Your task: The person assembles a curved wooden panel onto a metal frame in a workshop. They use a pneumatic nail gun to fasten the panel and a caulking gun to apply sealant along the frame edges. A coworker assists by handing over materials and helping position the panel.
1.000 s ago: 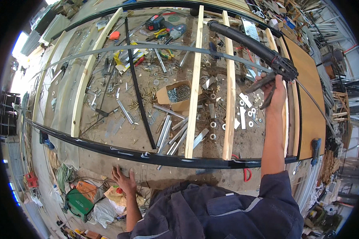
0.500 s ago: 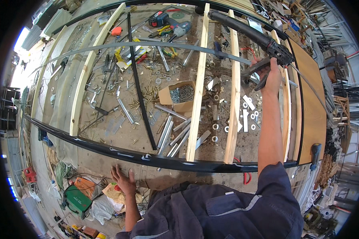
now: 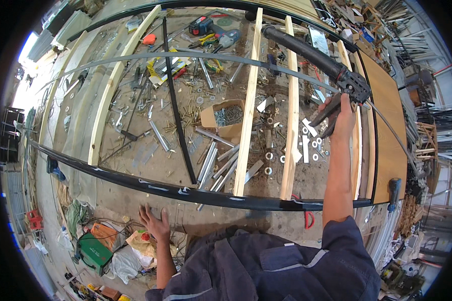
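My right hand (image 3: 342, 120) is wrapped round the handle and trigger of a black caulking gun (image 3: 306, 49). Its long barrel points to the far left, across two pale wooden slats (image 3: 251, 108) of a black-edged frame (image 3: 206, 196). Whether the nozzle touches anything is hard to make out at this distance. Beneath the gun a thin grey strip (image 3: 226, 58) arches over the slats. Low on the left, my left hand (image 3: 157, 224) hangs just on my side of the frame's front bar, fingers spread and holding nothing.
Inside the frame lie a carton of screws (image 3: 228, 118), metal tubes (image 3: 208, 163), washers, pliers (image 3: 206, 39) and a cordless drill (image 3: 228, 37). A brown panel (image 3: 384, 135) closes the frame's right end. A green machine (image 3: 94, 253) and bags sit on the floor at lower left.
My right hand and the caulking gun have shifted slightly toward me, and the barrel is now nearer the front of the frame. My left hand has hardly moved.
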`<action>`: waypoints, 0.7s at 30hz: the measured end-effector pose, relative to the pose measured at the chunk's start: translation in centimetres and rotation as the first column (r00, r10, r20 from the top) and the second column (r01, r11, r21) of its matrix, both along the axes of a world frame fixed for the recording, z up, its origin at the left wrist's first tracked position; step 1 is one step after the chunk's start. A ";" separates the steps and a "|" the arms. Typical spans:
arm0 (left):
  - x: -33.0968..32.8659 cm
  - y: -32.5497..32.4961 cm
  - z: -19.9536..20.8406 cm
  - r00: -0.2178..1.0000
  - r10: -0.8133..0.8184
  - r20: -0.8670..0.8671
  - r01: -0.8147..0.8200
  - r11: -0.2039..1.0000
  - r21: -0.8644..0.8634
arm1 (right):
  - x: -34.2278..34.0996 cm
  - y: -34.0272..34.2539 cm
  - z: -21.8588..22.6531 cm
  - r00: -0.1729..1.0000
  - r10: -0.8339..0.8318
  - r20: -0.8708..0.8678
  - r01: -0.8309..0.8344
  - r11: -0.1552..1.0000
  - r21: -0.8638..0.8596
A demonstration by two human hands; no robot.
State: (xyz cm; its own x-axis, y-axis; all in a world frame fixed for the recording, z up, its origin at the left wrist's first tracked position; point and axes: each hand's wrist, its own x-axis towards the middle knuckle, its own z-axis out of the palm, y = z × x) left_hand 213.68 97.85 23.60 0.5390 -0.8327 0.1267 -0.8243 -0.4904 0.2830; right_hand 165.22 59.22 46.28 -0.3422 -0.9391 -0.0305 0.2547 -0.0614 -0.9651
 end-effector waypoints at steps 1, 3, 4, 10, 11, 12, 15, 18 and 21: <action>-0.1 -0.1 0.1 1.000 0.004 -0.002 -0.004 1.000 0.004 | -0.2 0.7 0.0 1.000 -0.002 0.007 0.002 1.000 0.014; -0.1 -0.1 0.2 1.000 0.003 -0.002 -0.003 1.000 0.002 | 0.6 2.6 0.8 0.999 -0.040 0.010 0.040 0.999 0.015; -0.1 -0.1 -0.1 1.000 -0.002 0.001 0.002 1.000 -0.007 | 0.3 3.2 0.5 0.999 -0.034 -0.005 0.034 0.999 0.009; -0.2 0.2 -0.6 1.000 -0.013 0.013 0.013 1.000 -0.028 | 0.2 8.0 0.6 0.997 -0.041 -0.066 0.044 0.998 0.034; -0.2 0.1 -0.4 1.000 -0.010 0.005 0.010 1.000 -0.026 | 0.3 8.9 0.9 0.997 -0.054 -0.055 0.056 0.998 0.035; -0.3 0.3 0.0 1.000 -0.002 -0.013 0.002 1.000 -0.026 | 0.4 9.6 0.7 0.992 -0.091 -0.088 0.097 0.993 0.066; -0.2 0.5 -0.1 1.000 0.009 -0.003 -0.010 1.000 -0.019 | -1.2 11.7 -0.4 0.985 -0.065 -0.162 0.090 0.984 0.153; -0.2 0.3 -0.3 0.999 0.028 -0.024 -0.029 0.998 -0.048 | -4.3 13.6 -2.3 0.980 0.023 -0.196 -0.001 0.994 0.113; -0.2 0.1 0.6 1.000 0.030 -0.003 -0.031 0.996 -0.080 | -2.4 15.7 -0.7 0.984 0.083 -0.160 -0.070 0.994 0.088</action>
